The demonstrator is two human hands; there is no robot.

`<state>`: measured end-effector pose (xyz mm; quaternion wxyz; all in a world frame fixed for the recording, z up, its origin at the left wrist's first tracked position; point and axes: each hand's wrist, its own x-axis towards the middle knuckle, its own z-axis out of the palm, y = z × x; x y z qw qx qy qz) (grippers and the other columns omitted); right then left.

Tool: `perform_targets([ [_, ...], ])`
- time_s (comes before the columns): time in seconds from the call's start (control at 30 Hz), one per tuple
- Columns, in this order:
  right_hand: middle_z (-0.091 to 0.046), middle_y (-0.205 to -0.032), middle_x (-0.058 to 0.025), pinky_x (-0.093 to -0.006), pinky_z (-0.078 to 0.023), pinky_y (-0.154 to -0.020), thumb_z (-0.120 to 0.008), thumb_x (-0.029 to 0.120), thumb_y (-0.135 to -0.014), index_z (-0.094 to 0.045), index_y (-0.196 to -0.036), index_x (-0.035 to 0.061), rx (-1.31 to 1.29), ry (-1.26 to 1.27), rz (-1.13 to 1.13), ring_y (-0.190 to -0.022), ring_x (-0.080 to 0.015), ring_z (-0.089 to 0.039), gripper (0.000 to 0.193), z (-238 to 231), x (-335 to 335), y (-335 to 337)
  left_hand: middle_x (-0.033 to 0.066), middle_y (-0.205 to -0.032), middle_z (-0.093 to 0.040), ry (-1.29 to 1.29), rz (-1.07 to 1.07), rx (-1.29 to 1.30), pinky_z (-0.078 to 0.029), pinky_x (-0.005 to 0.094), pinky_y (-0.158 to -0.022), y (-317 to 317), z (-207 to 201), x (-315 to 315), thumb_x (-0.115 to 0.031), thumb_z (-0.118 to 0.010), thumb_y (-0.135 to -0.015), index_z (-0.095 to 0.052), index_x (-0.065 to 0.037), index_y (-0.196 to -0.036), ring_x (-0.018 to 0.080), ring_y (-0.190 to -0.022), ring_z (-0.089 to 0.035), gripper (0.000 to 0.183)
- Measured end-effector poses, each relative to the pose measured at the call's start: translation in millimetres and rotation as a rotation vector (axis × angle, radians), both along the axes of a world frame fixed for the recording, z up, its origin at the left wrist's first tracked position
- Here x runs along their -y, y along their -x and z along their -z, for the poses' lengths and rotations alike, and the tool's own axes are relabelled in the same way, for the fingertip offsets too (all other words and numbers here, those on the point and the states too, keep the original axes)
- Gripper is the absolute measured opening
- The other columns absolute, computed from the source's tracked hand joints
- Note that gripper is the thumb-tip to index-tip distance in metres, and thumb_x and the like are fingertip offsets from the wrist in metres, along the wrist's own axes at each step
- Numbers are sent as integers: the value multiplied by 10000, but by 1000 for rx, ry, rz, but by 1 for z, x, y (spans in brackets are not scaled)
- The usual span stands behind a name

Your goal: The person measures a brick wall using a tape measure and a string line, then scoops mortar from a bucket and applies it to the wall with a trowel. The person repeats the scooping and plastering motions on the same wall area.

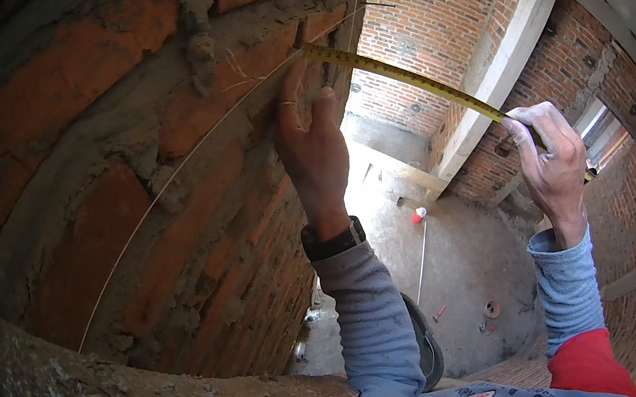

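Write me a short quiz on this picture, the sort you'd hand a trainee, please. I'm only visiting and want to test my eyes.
1. What stretches between the left hand and the right hand?
A) a garden hose
B) a yellow tape measure
C) a wooden plank

2. True or false: a dark band is worn around the left wrist.

3. Fill in the blank: the wall nearest the left hand is built of ____.

Key:
1. B, with the fingers of the right hand gripping it.
2. True.
3. Bricks, with rough mortar between them.
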<state>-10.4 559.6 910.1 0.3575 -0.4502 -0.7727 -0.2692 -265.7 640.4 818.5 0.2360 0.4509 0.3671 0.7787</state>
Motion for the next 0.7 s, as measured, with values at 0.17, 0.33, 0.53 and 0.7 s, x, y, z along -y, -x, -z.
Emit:
perform_targets([
  [0.17, -699, -923, -132, -397, -537, -685, -759, 84, -939, -732, -1012, 26, 1, 4, 0, -788, -304, -701, 97, 0, 1, 0, 189, -1506, -578, 4, -3, -12, -412, 424, -1167, 1, 0, 0, -220, -579, -1017, -567, -52, -1485, 320, -1398, -550, 498],
  [0.33, -701, -924, -130, -398, -537, -686, -755, 80, -941, -733, -1011, 28, 3, 4, -2, -792, -300, -702, 90, 0, 1, 0, 190, -1499, -585, 22, 1, -8, -420, 425, -1159, 1, -1, 1, -223, -576, -1019, -566, -60, -1488, 324, -1394, -557, 497],
  [0.53, -699, -925, -130, -401, -536, -685, -753, 78, -942, -731, -1011, 25, 8, 4, 0, -794, -299, -702, 89, 0, 1, 1, 181, -1498, -591, 47, 19, 15, -432, 426, -1148, 0, -2, 3, -228, -569, -1024, -570, -79, -1489, 323, -1381, -571, 489],
  [0.7, -695, -913, -130, -393, -532, -681, -750, 76, -943, -727, -1007, 22, 10, -9, -5, -788, -309, -697, 87, 0, 0, -1, 184, -1492, -598, 32, -5, -7, -432, 424, -1148, 0, -1, 2, -220, -577, -1024, -573, -73, -1486, 320, -1383, -570, 484],
])
